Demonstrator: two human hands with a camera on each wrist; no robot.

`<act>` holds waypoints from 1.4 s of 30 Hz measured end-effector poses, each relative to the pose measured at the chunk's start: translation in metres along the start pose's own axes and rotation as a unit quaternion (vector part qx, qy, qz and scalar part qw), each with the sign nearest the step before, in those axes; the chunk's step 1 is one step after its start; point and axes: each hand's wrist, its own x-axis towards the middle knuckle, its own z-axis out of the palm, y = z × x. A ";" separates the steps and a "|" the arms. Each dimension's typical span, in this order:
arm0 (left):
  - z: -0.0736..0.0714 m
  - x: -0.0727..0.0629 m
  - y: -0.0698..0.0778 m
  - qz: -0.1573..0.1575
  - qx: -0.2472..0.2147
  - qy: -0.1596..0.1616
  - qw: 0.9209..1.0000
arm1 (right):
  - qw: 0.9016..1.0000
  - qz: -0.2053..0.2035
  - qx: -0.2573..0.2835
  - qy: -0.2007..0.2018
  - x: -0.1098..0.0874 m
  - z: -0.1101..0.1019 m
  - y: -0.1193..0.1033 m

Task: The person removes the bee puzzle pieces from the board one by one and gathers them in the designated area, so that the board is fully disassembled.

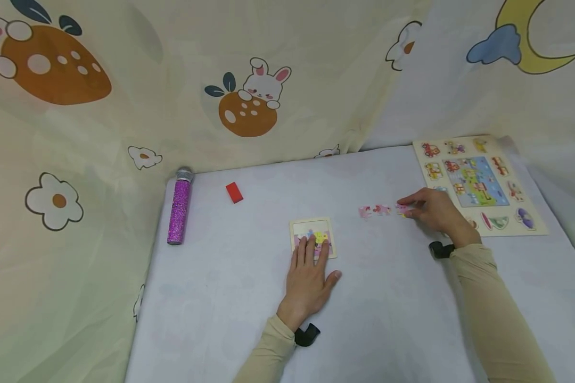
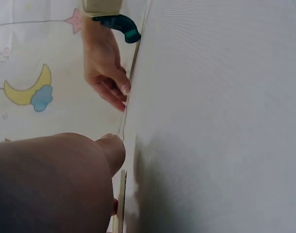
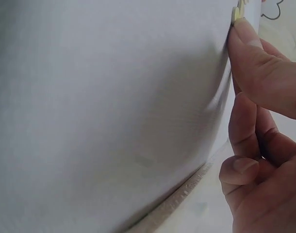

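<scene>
My left hand (image 1: 308,284) rests with straight, slightly spread fingers on a small wooden-framed jigsaw puzzle (image 1: 310,221), covering part of its pink, yellow and purple picture. In the left wrist view the frame's pale edge (image 2: 122,199) shows beyond the thumb. To the right, my right hand (image 1: 436,211) pinches a pink and yellow puzzle piece (image 1: 401,207) between thumb and forefinger, low over the table. The piece's yellowish edge (image 3: 236,15) shows at the thumb tip in the right wrist view. Left of it lie two pink pieces, one nearer (image 1: 382,210) and one farther (image 1: 364,212).
A larger wooden picture board (image 1: 532,215) lies at the back right, partly behind my right hand. A purple glitter microphone (image 1: 179,213) lies at the left edge of the white table (image 1: 220,298). Near it is a red block (image 1: 234,192). A printed curtain (image 1: 172,96) hangs behind.
</scene>
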 end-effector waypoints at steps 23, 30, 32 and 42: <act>0.002 -0.009 0.010 -0.005 0.028 0.010 1.000 | 0.985 -0.122 0.108 0.058 0.006 0.049 -0.098; 0.006 -0.011 0.008 -0.001 0.016 0.022 1.000 | 0.976 -0.158 0.149 0.005 0.017 0.092 -0.143; 0.006 -0.011 0.008 0.000 0.009 0.015 1.000 | 0.974 -0.165 0.158 -0.006 0.020 0.099 -0.151; 0.002 -0.014 0.007 0.002 0.020 0.005 1.000 | 0.973 -0.180 0.141 -0.034 0.031 0.110 -0.169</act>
